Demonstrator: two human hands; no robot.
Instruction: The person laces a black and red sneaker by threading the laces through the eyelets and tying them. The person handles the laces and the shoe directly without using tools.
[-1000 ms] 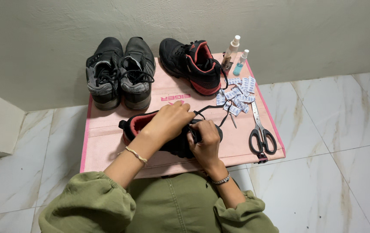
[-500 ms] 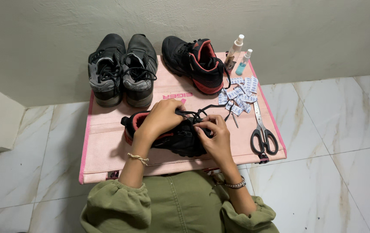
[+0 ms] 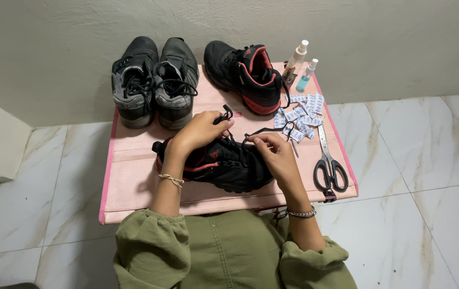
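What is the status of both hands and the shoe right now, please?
Left hand pinching black lace, right hand pinching the other lace end. Black sneaker with red trim on its side on pink table. Black-handled scissors lying clear to the right.

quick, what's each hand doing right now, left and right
Left hand: closed, pinching a black lace above the black and red shoe.
Right hand: closed, pinching the other lace end.

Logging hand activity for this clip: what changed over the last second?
Both hands rose off the black-and-red shoe: the left hand lifted a lace end up, the right hand drew the other lace out rightward. The shoe, grey pair, scissors and bottles stayed put.
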